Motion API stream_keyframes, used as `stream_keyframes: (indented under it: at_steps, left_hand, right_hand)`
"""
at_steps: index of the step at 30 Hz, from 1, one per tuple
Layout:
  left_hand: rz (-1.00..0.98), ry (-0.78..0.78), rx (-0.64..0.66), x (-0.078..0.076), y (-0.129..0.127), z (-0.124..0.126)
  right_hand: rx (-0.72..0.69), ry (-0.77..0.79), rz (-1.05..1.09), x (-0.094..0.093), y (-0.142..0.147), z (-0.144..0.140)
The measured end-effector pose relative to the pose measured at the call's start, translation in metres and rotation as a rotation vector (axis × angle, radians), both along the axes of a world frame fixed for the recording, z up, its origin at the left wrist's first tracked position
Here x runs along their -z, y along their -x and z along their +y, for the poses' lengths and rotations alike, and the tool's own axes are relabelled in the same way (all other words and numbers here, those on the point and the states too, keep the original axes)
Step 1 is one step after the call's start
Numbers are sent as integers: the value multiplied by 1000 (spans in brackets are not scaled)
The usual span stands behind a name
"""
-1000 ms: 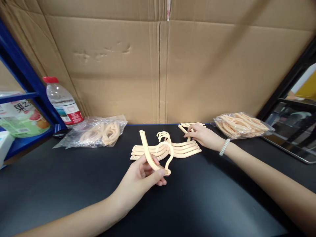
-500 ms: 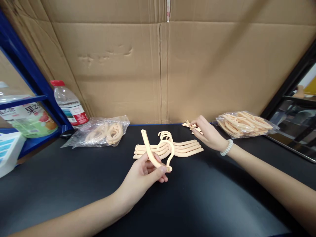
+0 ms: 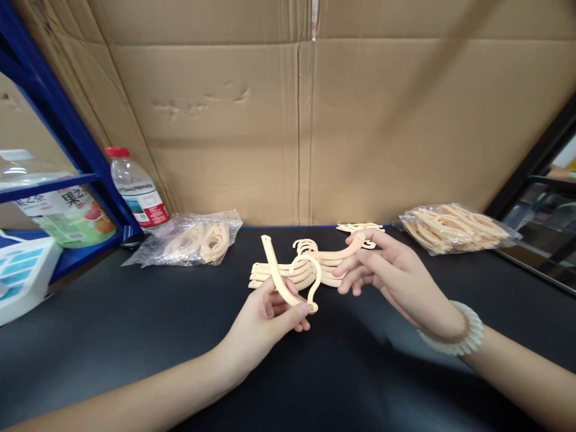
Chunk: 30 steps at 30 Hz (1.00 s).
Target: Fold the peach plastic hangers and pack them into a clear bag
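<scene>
Assembling: left hand [image 3: 270,315] grasps hook-and-arm piece [image 3: 288,285]; right hand [image 3: 391,273] pinches second arm [image 3: 344,251].
Done: stack of hangers [image 3: 292,271].
Left: bagged parts [image 3: 454,227].

The right hand [image 3: 396,279] covers the right ends of the stacked beige plastic hangers [image 3: 288,275]. The pale curved pieces inside the crumpled clear plastic bag [image 3: 191,243] are blurred behind the film. The lower edge cuts off both forearms, and the left edge cuts off the white box [image 3: 18,279].

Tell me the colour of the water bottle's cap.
Red; the water bottle's cap shows clearly at left in the head view.
</scene>
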<state>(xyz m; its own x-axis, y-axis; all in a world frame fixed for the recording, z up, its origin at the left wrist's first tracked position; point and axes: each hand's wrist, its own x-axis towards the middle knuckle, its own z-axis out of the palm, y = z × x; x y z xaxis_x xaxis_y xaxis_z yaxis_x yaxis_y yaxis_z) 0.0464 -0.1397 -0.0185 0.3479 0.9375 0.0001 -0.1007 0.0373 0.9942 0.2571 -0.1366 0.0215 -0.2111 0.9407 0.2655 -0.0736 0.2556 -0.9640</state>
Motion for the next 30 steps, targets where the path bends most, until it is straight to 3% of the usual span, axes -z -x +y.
stream_keyframes:
  at_steps: [7, 18, 30]
  left_hand:
    - [1, 2, 1, 2, 0, 1]
    - [-6, 14, 14, 2, 1, 1]
    - [4, -18, 41, 5, 3, 1]
  right_hand:
    - [-146, 237, 276, 4, 2, -4]
    - [-113, 347, 193, 26, 15, -9]
    - [-168, 385, 155, 33, 22, -9]
